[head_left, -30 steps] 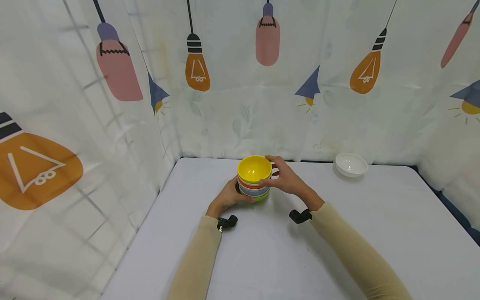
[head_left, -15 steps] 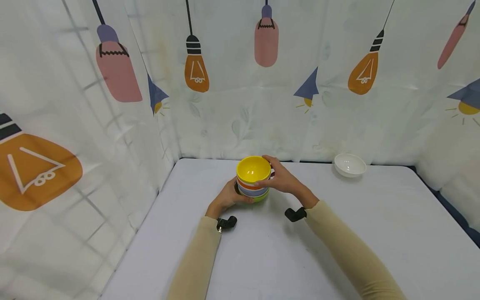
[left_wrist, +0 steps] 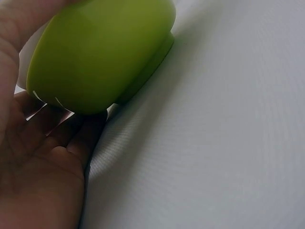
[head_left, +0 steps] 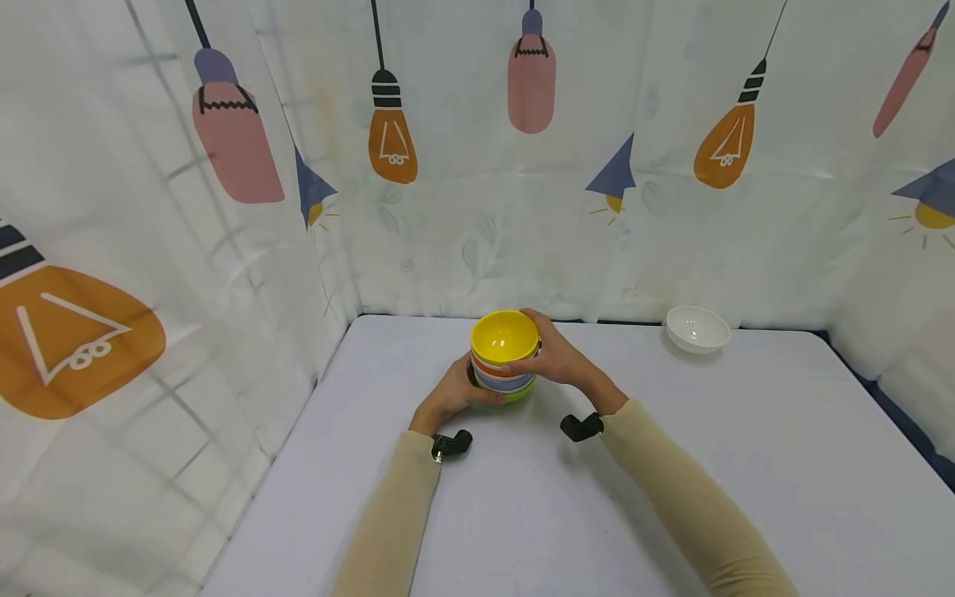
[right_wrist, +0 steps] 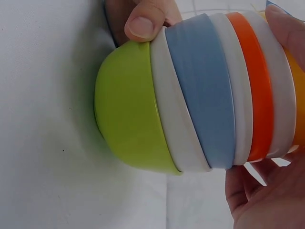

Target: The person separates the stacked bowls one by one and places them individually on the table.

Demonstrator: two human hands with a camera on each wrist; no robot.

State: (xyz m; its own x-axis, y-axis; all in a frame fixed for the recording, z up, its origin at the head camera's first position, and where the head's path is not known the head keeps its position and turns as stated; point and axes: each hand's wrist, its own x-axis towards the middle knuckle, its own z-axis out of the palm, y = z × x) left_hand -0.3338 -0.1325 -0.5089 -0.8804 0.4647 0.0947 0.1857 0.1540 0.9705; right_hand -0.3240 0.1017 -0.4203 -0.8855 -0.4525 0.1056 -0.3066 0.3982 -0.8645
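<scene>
A stack of nested bowls stands on the white table. At its bottom is a green bowl (right_wrist: pixel 128 105), with white, blue (right_wrist: pixel 202 90), white, orange (right_wrist: pixel 257 86) and white layers over it. A yellow bowl (head_left: pixel 506 334) tops the stack. My left hand (head_left: pixel 452 393) holds the green bowl, thumb across its front and fingers at the far side, low by the table. Higher up, my right hand (head_left: pixel 559 356) grips the yellow bowl from the right, thumb in front and fingers behind. The blue bowl looks slightly tilted against the green one in the right wrist view.
A white bowl (head_left: pixel 698 328) sits at the table's back right. Behind the white table (head_left: pixel 507 514) hangs a curtain (head_left: pixel 477 224) printed with lamps, which also runs along the left side.
My right hand has shifted slightly left, closing around the upper bowls, with its forearm following. The left hand and the stack hold nearly the same place.
</scene>
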